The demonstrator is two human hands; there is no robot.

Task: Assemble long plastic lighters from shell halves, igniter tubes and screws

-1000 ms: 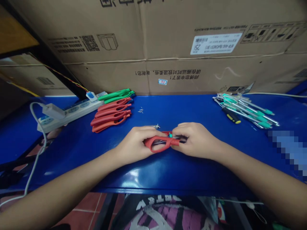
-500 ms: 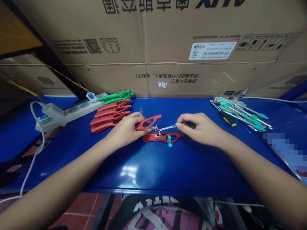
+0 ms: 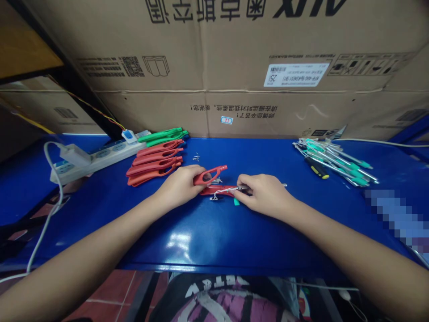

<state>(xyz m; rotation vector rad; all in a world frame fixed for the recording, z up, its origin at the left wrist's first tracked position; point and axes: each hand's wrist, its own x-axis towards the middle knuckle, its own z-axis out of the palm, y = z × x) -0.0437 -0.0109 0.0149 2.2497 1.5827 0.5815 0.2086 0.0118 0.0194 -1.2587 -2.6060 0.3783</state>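
Note:
My left hand (image 3: 181, 187) is closed on a red plastic handle piece (image 3: 217, 172) with an oval opening, tilted above the table. Below it a second red piece (image 3: 208, 190) lies flat, its right part hidden by my right hand. My right hand (image 3: 259, 191) is closed on a thin metal rod (image 3: 284, 184), whose tip sticks out to the right. White wires (image 3: 223, 191) run left from its fingertips over the lower red piece. A teal part (image 3: 236, 201) shows just below those fingertips.
Red pieces (image 3: 152, 166) and green pieces (image 3: 164, 136) lie beside a white power strip (image 3: 103, 156). Small screws (image 3: 196, 157) lie behind my left hand. Rods with teal parts (image 3: 345, 163) and a black-yellow screwdriver (image 3: 317, 168) are at right. A cardboard box (image 3: 234, 49) stands behind.
My right hand has moved left and down onto the lower red piece, drawing the white wires along. My left hand and its red piece have shifted slightly right and down.

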